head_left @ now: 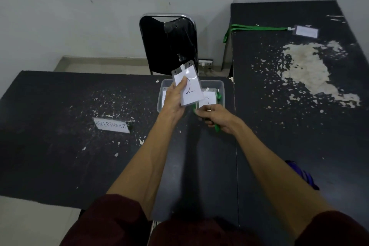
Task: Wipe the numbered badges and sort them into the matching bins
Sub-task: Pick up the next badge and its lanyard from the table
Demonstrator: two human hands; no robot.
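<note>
Head view: your left hand pinches a clear plastic badge sleeve holding a white card marked "2", thumb across the card's left face, fingers behind. The badge stands nearly upright, raised above two clear plastic bins set side by side at the far edge of the dark, paint-flecked worktop.

Your right hand is curled closed around a bunched green fabric lanyard — whether it also holds a wiping cloth cannot be told.

The right-hand bin already contains a card that appears to read "2"; the left bin's card is hidden behind your hand.

Handling, as a judgement: the badge is light and semi-stiff, and the glossy sleeve is likely slippery. Grip it by the edges or at the slotted top strip, not the face, to keep the wiped surface free of prints. The lanyard is limp and will trail — gather it before lowering.

A further badge with a green lanyard lies on the adjoining worktop, well apart.
</note>
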